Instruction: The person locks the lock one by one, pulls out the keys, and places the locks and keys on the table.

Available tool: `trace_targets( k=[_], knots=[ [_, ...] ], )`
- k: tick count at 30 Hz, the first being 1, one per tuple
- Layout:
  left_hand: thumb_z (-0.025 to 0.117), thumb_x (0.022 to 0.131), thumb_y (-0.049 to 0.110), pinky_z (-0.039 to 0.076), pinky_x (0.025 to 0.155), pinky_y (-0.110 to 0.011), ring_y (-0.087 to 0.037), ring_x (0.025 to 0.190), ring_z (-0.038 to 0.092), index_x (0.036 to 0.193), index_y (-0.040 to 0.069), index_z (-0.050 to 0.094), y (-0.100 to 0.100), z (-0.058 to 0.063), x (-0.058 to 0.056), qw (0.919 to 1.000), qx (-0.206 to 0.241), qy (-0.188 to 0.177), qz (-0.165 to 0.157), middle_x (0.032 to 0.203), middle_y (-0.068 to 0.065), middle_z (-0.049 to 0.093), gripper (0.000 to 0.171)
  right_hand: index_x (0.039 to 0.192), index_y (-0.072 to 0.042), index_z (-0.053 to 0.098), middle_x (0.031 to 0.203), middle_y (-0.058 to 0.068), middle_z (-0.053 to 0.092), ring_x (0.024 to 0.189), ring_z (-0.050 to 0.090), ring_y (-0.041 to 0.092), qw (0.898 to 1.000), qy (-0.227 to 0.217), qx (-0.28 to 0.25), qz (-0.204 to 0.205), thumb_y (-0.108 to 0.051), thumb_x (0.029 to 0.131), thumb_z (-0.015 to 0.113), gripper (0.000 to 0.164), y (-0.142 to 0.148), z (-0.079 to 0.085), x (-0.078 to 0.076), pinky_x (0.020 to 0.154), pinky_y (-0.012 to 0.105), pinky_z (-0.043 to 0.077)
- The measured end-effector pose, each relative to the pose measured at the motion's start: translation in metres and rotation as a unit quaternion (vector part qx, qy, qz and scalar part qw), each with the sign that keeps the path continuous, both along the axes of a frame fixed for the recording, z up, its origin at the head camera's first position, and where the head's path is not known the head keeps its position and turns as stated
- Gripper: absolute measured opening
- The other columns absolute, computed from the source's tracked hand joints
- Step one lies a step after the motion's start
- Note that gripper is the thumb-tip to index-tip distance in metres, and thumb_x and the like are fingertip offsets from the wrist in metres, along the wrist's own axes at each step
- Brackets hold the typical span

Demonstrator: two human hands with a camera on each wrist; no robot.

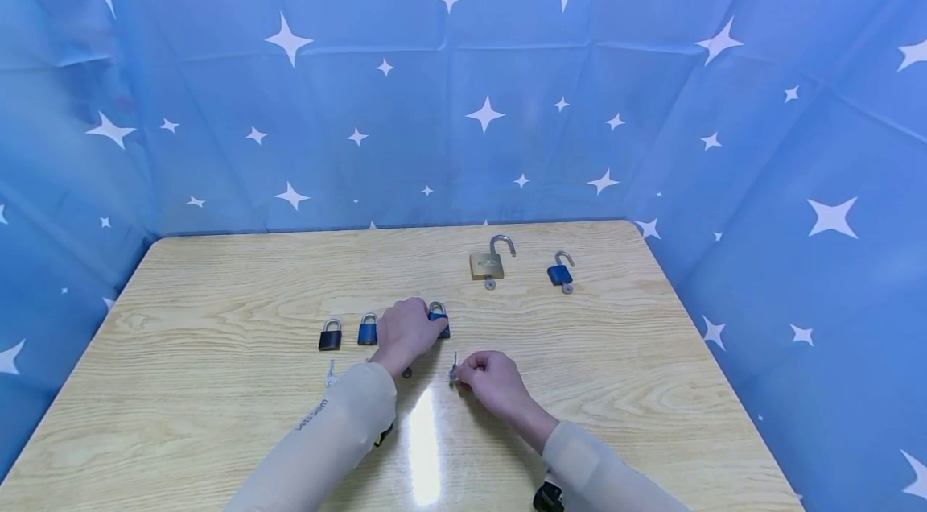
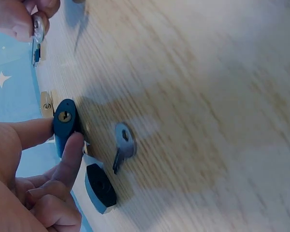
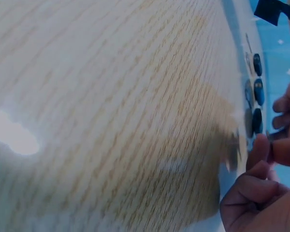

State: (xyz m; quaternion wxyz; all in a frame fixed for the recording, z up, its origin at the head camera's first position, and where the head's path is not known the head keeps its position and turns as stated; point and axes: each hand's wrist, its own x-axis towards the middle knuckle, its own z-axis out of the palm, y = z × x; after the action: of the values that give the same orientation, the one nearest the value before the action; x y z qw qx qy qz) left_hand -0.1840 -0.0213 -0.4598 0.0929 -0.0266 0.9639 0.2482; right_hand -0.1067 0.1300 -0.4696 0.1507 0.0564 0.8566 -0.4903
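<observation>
Nearest, the right hand [image 1: 496,383] pinches a key [image 1: 453,372] between thumb and fingertips, its blade pointing up and away, just short of the lock and not touching it. Another key [image 2: 128,145] lies loose on the table [image 1: 217,295] below the row, and one more [image 1: 331,375] lies in front of the black lock [image 1: 329,340]. Beyond, the left hand [image 1: 405,331] grips the dark blue lock [image 2: 65,126] by its sides between thumb and finger; its keyway is bare and its shackle closed, so this one seems yet to be done. To its left the black lock and the blue lock [image 1: 367,333] are also closed and look untouched; a further dark lock [image 2: 100,191] shows just beside the gripped one. Farthest, the brass lock [image 1: 485,266] and the small blue lock [image 1: 559,274] have shackles up and keys in, so two look finished and at least three remain.
</observation>
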Motion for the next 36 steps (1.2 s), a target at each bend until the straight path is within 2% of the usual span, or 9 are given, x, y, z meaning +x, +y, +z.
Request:
trace_targets(
  k=[9, 17, 21, 26, 29, 32, 36],
  knots=[
    [0.068, 0.086, 0.048, 0.031, 0.043, -0.030, -0.019, 0.050, 0.049, 0.059, 0.016, 0.043, -0.002, 0.001, 0.002, 0.9993, -0.033, 0.010, -0.012, 0.053, 0.001, 0.044, 0.048, 0.076, -0.006, 0.069, 0.079, 0.001, 0.068, 0.064, 0.049, 0.012, 0.999, 0.023, 0.025, 0.016, -0.016, 0.085, 0.061, 0.016, 0.001, 0.001, -0.004, 0.055, 0.024, 0.037],
    [0.068, 0.087, 0.048, 0.027, 0.042, -0.028, -0.018, 0.048, 0.047, 0.061, 0.015, 0.043, -0.003, -0.001, 0.003, 0.9992, -0.035, 0.014, -0.014, 0.053, 0.002, 0.038, 0.049, 0.077, -0.006, 0.070, 0.075, 0.002, 0.067, 0.054, 0.045, 0.009, 0.999, 0.024, 0.029, 0.024, -0.018, 0.085, 0.062, 0.016, -0.003, 0.001, -0.008, 0.049, 0.022, 0.034],
    [0.066, 0.089, 0.049, 0.032, 0.044, -0.029, -0.018, 0.054, 0.051, 0.073, 0.015, 0.053, -0.006, -0.001, 0.004, 0.9995, -0.025, 0.015, -0.012, 0.061, 0.000, 0.051, 0.040, 0.077, -0.007, 0.070, 0.073, 0.002, 0.067, 0.054, 0.046, 0.010, 0.998, 0.023, 0.043, 0.033, -0.017, 0.085, 0.062, 0.015, -0.006, 0.003, -0.010, 0.049, 0.023, 0.036],
    [0.060, 0.091, 0.051, 0.041, 0.052, -0.031, -0.020, 0.064, 0.059, 0.099, 0.015, 0.066, -0.017, 0.005, 0.006, 0.9997, 0.006, 0.025, 0.005, 0.079, -0.003, 0.067, 0.037, 0.074, -0.009, 0.071, 0.069, 0.002, 0.067, 0.057, 0.049, 0.010, 0.995, 0.033, 0.076, 0.049, -0.019, 0.084, 0.062, 0.016, -0.011, 0.004, -0.013, 0.051, 0.025, 0.037],
    [0.057, 0.092, 0.051, 0.040, 0.051, -0.031, -0.019, 0.061, 0.058, 0.108, 0.016, 0.067, -0.028, 0.009, 0.007, 0.9991, 0.024, 0.033, 0.012, 0.073, -0.001, 0.068, 0.040, 0.072, -0.010, 0.070, 0.065, 0.000, 0.065, 0.058, 0.050, 0.011, 0.993, 0.038, 0.093, 0.057, -0.020, 0.083, 0.063, 0.016, -0.014, 0.005, -0.016, 0.053, 0.026, 0.038],
    [0.055, 0.094, 0.050, 0.037, 0.047, -0.031, -0.017, 0.054, 0.054, 0.110, 0.017, 0.067, -0.042, 0.012, 0.011, 0.9983, 0.041, 0.038, 0.016, 0.064, 0.001, 0.062, 0.039, 0.070, -0.012, 0.069, 0.063, -0.004, 0.063, 0.058, 0.051, 0.011, 0.992, 0.041, 0.106, 0.060, -0.022, 0.082, 0.065, 0.017, -0.017, 0.004, -0.018, 0.053, 0.027, 0.038],
    [0.054, 0.094, 0.050, 0.037, 0.048, -0.029, -0.013, 0.053, 0.054, 0.110, 0.017, 0.067, -0.055, 0.016, 0.017, 0.9975, 0.053, 0.044, 0.019, 0.072, 0.002, 0.067, 0.039, 0.067, -0.014, 0.069, 0.062, -0.006, 0.062, 0.059, 0.052, 0.011, 0.989, 0.045, 0.125, 0.063, -0.023, 0.082, 0.066, 0.018, -0.019, 0.002, -0.020, 0.054, 0.026, 0.038]
  ],
)
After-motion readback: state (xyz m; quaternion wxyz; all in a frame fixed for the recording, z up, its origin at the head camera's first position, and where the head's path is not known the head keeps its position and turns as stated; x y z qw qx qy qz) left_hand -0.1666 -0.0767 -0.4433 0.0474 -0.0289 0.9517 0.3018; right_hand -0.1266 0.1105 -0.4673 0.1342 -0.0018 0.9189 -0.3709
